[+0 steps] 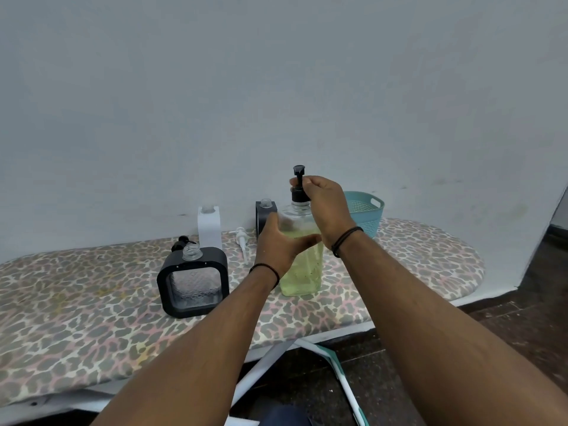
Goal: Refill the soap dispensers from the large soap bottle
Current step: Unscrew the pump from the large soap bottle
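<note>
The large clear soap bottle [302,269], holding yellow-green liquid, stands upright on the leopard-print board [92,318]. My left hand [278,244] grips its body from the left. My right hand [325,207] pinches its black pump top [298,182] at the neck. A black-framed square dispenser [193,281] with an open neck stands to the left. A black pump [182,242] lies behind it. A white dispenser [209,226] and a second black dispenser [265,215], both open-necked, stand by the wall. A white pump [242,241] lies between them.
A teal perforated basket [365,215] sits behind the large bottle, to the right, against the grey wall. The board's front edge runs diagonally below my arms, with its metal legs [335,373] and dark floor beneath.
</note>
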